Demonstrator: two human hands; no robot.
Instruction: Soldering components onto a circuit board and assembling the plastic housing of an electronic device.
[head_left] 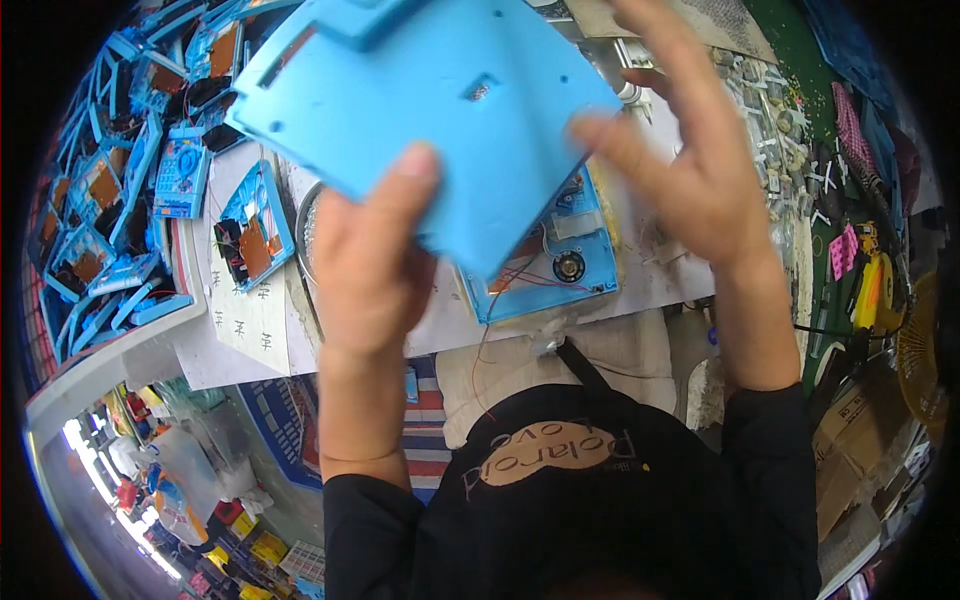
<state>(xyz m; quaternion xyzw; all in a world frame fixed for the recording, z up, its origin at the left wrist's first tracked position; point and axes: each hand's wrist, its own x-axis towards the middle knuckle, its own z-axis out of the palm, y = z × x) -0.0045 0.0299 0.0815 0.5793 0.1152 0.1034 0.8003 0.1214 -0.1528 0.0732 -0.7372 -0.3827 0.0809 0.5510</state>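
A large light-blue plastic casing panel, smeared by motion, is raised over the worktable. My left hand grips its lower left edge, thumb on the face towards me; the other fingers are mostly hidden. Beside the panel's right edge, my right hand has its fingers spread, the thumb close to that edge; whether it touches, I cannot tell. Partly covered below lies an open blue casing half, with a round black speaker inside. Thin red wires trail from it over the table's front edge.
A white-rimmed bin at the left is heaped with blue casings. Another opened casing lies nearer, by a marked paper sheet. Small loose parts cover the right side, near a yellow tool.
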